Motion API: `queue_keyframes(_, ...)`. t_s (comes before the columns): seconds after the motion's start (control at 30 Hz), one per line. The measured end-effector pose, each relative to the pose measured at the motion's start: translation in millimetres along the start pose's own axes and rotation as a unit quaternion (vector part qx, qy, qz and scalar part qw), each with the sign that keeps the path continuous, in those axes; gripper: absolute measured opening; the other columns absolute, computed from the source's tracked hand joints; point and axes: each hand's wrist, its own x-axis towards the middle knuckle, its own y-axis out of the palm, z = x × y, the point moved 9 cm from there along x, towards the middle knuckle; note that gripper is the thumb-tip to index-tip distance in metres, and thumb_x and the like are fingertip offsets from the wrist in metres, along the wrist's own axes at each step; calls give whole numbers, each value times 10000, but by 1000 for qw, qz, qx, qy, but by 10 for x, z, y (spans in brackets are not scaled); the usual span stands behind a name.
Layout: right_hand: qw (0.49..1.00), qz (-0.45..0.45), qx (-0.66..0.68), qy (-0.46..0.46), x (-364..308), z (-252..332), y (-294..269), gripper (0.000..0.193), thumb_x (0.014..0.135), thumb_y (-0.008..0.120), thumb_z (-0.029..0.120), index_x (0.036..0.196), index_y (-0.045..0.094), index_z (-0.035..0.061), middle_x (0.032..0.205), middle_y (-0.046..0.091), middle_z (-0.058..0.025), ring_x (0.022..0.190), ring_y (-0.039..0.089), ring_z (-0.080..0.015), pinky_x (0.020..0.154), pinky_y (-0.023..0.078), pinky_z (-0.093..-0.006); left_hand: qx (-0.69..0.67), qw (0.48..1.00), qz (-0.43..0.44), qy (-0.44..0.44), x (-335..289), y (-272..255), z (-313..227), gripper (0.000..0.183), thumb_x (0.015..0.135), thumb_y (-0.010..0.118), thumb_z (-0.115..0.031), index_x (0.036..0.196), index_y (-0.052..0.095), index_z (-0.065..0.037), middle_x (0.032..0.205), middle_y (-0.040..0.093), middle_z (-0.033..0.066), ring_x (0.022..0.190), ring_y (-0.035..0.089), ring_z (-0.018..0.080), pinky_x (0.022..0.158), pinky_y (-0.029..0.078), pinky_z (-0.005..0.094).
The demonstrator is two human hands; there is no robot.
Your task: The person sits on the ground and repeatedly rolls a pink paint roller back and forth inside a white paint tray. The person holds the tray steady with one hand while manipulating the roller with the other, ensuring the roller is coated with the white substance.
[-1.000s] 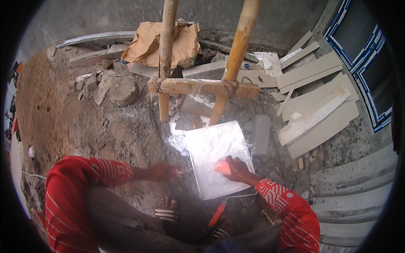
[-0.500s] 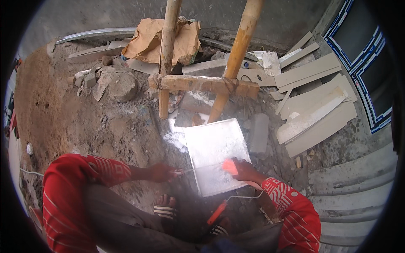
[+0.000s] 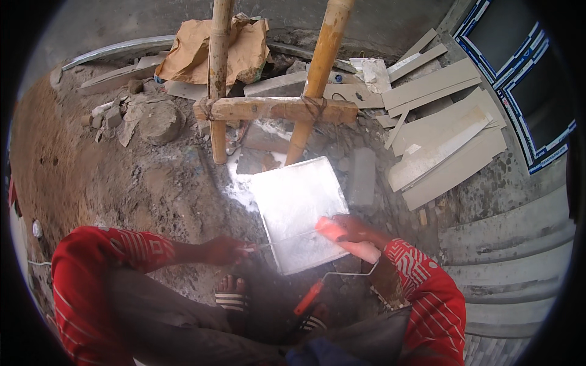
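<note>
A square white tray (image 3: 299, 183) with a low rim lies on the dirt in front of me, coated in white powder or liquid. My left hand (image 3: 226, 250) is closed around the pale handle of a thin metal rod (image 3: 284, 240), left of the tray. That rod reaches over the tray toward my right hand (image 3: 351, 229), whose fingers grip an orange-pink piece (image 3: 328, 228) above the tray's near right part. Whether rod and piece join is unclear. Below my right hand is a paint roller with a pink sleeve (image 3: 364, 251), bent wire frame and red-orange handle (image 3: 309, 297).
Bamboo poles (image 3: 317, 67) joined by a wooden crosspiece (image 3: 274, 109) stand just beyond the tray. Crumpled brown paper (image 3: 189, 52) and rubble (image 3: 162, 122) lie at the back left. Flat board offcuts (image 3: 439, 146) are stacked at the right, near corrugated sheets (image 3: 500, 250). White spill (image 3: 241, 189) marks the ground.
The whole view has shifted, so the scene sits slightly higher and further left. My right hand has moved slightly with the orange-pink piece; the pink sleeve below it shows more. Both grips remain.
</note>
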Motion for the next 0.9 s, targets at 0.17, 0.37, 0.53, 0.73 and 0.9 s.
queue_keyframes(0.17, 999, 21, 16, 27, -37, -115, -199, 738, 717, 810, 197, 1355, 494, 5, 1225, 626, -193, 1077, 632, -283, 937, 498, -378, 44, 998, 4, 40, -76, 43, -152, 351, 1008, 521, -244, 1326, 569, -103, 867, 707, 96, 768, 684, 131, 773, 520, 313)
queue_keyframes(0.37, 996, 13, 63, 65, -101, -86, -475, 573, 769, 718, 89, 1302, 532, -7, 1121, 663, -145, 1003, 636, -220, 859, 522, -346, 35, 999, 11, 39, -97, 88, -250, 370, 1010, 516, -283, 1352, 555, -146, 850, 708, 96, 752, 682, 147, 768, 515, 307)
queue_keyframes(0.53, 994, -2, 56, 93, -174, -174, -615, 517, 741, 724, 16, 1235, 573, 6, 1012, 680, -117, 898, 631, -170, 802, 525, -323, 58, 997, 20, 43, -97, 158, -211, 348, 1003, 536, -269, 1319, 583, -129, 840, 707, 80, 774, 675, 131, 774, 515, 316)
queue_keyframes(0.73, 972, 156, -43, 171, -443, -279, -477, 481, 691, 778, 178, 1123, 641, 17, 985, 695, -98, 901, 659, -225, 799, 527, -371, -8, 999, 26, 25, -214, 169, -391, 287, 997, 551, -231, 1228, 636, -83, 836, 709, 79, 766, 675, 123, 743, 528, 311)
queue_keyframes(0.9, 974, 168, -91, 123, -678, -374, -377, 600, 641, 835, 233, 1172, 620, 55, 1043, 687, -100, 973, 650, -239, 841, 510, -373, -8, 997, 74, 32, -189, 306, -333, 369, 1003, 492, -325, 1286, 569, -101, 841, 691, 66, 758, 680, 157, 711, 545, 323)
